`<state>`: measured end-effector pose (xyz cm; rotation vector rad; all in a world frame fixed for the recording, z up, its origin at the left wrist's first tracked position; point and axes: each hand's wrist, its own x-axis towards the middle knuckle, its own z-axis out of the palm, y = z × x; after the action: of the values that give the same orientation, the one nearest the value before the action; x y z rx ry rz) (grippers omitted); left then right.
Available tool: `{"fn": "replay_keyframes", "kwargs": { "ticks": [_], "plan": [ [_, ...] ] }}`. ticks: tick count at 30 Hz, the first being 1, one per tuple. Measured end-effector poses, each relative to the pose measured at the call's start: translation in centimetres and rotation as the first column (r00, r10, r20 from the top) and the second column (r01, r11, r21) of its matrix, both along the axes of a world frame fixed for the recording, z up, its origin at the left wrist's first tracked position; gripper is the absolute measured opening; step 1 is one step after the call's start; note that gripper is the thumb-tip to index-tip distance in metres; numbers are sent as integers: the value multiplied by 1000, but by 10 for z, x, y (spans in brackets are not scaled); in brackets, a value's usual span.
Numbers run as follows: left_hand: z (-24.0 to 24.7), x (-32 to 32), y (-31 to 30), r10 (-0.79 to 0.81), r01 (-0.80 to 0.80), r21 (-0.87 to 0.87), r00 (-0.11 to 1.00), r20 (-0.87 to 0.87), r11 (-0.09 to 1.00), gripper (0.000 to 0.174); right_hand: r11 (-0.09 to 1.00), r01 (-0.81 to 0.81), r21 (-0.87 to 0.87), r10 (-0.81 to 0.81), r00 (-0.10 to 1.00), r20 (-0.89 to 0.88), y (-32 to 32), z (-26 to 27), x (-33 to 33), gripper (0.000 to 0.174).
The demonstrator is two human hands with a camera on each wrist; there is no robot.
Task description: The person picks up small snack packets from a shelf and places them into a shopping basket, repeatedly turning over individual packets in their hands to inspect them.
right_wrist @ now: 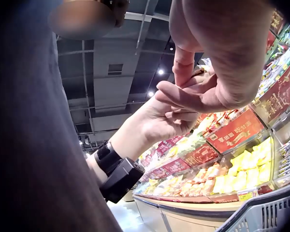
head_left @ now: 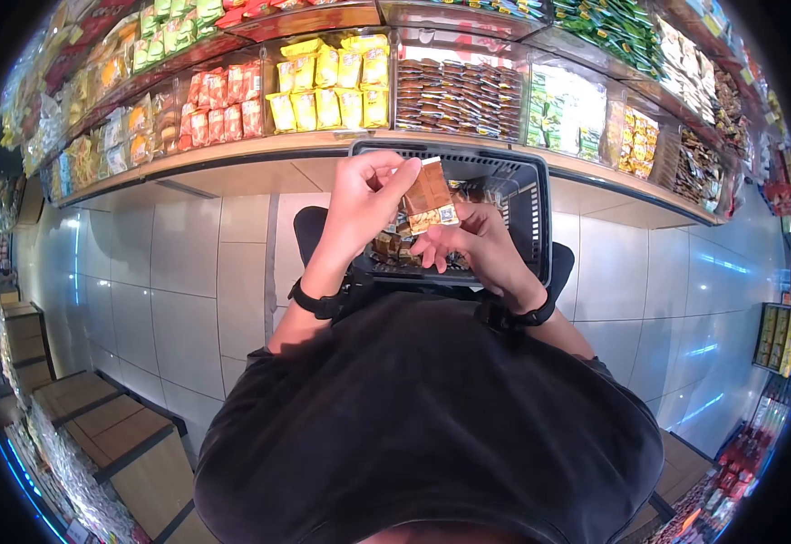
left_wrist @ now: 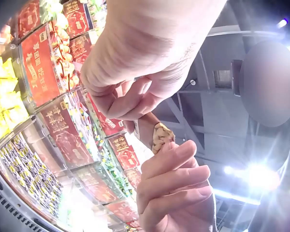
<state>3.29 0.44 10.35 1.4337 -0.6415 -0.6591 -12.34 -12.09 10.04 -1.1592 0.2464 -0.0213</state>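
The left hand (head_left: 365, 195) pinched the upper edge of a brown packet (head_left: 429, 189), and the right hand (head_left: 472, 243) held the packet's lower end from just below. Under both hands sat a black mesh basket (head_left: 524, 204) with small packets inside. Beyond the hands ran a shelf (head_left: 232, 150) stocked with yellow and red bags.

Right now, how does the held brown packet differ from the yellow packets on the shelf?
The brown packet is single, held by the left hand and right hand over the basket; the yellow packets lie stacked on the shelf. The brown packet is dark, the yellow packets bright. Both look like wrapped snacks.
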Motion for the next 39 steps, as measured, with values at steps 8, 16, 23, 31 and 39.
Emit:
{"fn": "replay_keyframes", "kwargs": {
  "ticks": [8, 16, 23, 31, 39],
  "plan": [
    [-3, -2, -4, -196, 104, -225, 880, -432, 969, 30, 886, 25, 463, -24, 1000, -8, -12, -9, 2, 16],
    [-28, -15, -10, -249, 177, -220, 897, -366, 959, 34, 469, -194, 862, 268, 961, 70, -13, -22, 11, 14],
    [-34, 4, 2, -224, 206, -100, 947, -232, 974, 22, 982, 25, -185, -44, 994, -101, -70, -17, 36, 37],
    [-77, 19, 1, -63, 64, 28, 998, -12, 998, 19, 724, -115, -681, 167, 986, 12, -105, -25, 101, 23],
    [-113, 31, 23, 29, -28, 8, 987, -160, 1000, 13, -205, 115, -972, -44, 991, 127, -211, -74, 250, 21]
  ]
}}
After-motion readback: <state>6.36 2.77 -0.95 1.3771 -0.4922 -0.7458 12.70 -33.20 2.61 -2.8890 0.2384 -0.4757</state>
